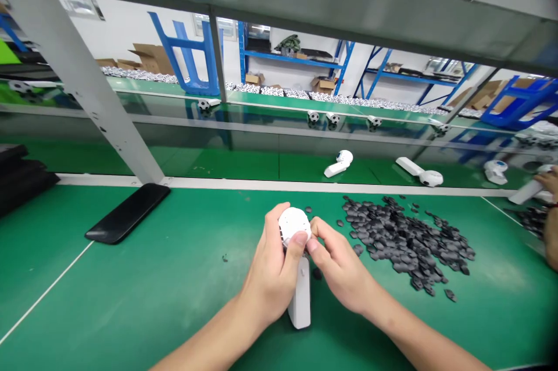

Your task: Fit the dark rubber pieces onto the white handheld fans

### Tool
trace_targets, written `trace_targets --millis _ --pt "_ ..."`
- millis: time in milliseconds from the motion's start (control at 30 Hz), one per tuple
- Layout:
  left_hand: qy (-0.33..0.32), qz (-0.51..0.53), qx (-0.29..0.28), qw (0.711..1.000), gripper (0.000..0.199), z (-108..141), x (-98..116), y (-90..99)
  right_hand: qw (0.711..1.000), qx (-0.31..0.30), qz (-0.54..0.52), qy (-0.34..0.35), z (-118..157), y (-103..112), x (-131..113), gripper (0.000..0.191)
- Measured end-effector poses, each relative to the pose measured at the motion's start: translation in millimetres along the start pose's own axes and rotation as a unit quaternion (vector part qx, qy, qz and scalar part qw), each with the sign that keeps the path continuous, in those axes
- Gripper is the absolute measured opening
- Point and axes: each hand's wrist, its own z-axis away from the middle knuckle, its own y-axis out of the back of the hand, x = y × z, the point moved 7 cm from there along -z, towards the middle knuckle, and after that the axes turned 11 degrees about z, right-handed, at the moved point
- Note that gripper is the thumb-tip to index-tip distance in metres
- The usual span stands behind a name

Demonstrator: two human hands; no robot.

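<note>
We hold a white unit (299,295) over the desk (174,289), straight in front of us, its round head up and its handle slanting down towards us. Our left hand (272,269) has its fingers curled around the head, with the thumb pressed on the pale face near its lower right. At the head's right edge, our right hand (344,269) has thumb and forefinger pinched together; we cannot tell whether a small part sits between them. A heap of black pieces (405,240) spreads on the desk to the right, with a few strays near our hands. To the left lies a black pad (128,213), its far end by the foot of a grey post (96,77). Past the desk's white edge strip (244,185), three more white units (421,172) lie apart on a green surface (196,156). At the far right, a co-worker's hand (550,182) grips another white unit (526,191), beside a second black heap (532,218).
</note>
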Motion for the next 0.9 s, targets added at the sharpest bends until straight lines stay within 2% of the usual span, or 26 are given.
trace_targets --millis 400,633,900 --pt "-0.08 -0.069 0.003 0.994 0.047 8 11 0.0 0.999 -0.035 0.029 -0.015 11 -3 -5 0.033" --pt "-0.154 -0.134 -0.014 0.979 0.051 12 27 -2.5 0.998 -0.037 0.001 0.045 14 -5 -13 0.035" --pt "-0.217 -0.214 -0.014 0.952 0.055 14 33 -2.1 0.997 -0.036 -0.04 0.06 10 -5 -22 0.041"
